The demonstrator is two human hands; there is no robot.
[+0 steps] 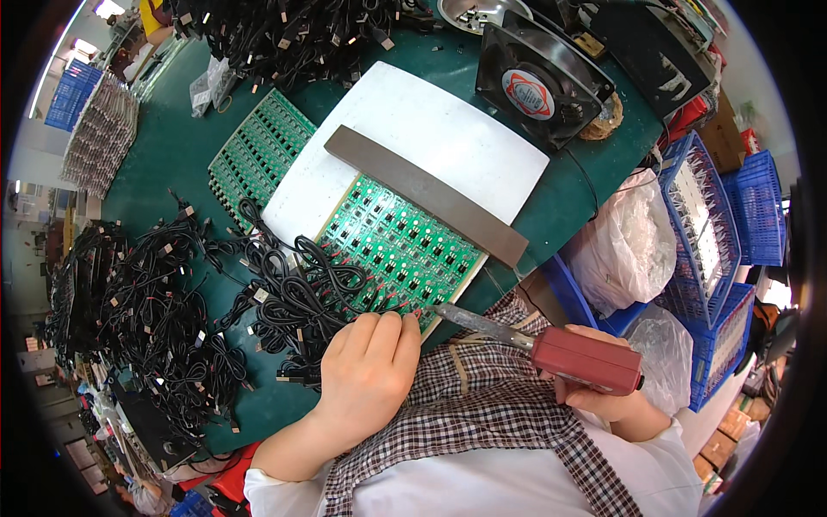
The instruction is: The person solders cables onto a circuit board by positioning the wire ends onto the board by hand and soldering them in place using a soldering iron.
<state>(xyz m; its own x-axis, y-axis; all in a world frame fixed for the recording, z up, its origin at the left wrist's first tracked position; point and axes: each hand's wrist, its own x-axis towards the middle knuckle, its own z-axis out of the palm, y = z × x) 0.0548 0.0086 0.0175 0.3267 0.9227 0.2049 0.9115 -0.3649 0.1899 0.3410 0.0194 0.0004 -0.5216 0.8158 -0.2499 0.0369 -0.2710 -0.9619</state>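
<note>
A green circuit board panel (401, 243) with rows of small parts lies tilted on the white board (431, 103). Across its far side rests a long brown-grey bar (426, 196). My left hand (370, 366) is closed at the panel's near edge, fingers curled beside thin red wires; what it pinches is hidden. With my right hand (594, 366) I grip a soldering gun (586, 360) by its dark red body. Its tip (439, 310) points left at the panel's near edge, close to my left fingers. Black cables (301, 289) lie bunched over the panel's left side.
More black cables pile up at left (155, 319) and at the far side (293, 34). A stack of green panels (263, 146) lies beyond the white board. A black fan (543, 82) and a metal bowl (482, 13) stand far right. Blue crates (702, 233) and plastic bags (624, 241) are at right.
</note>
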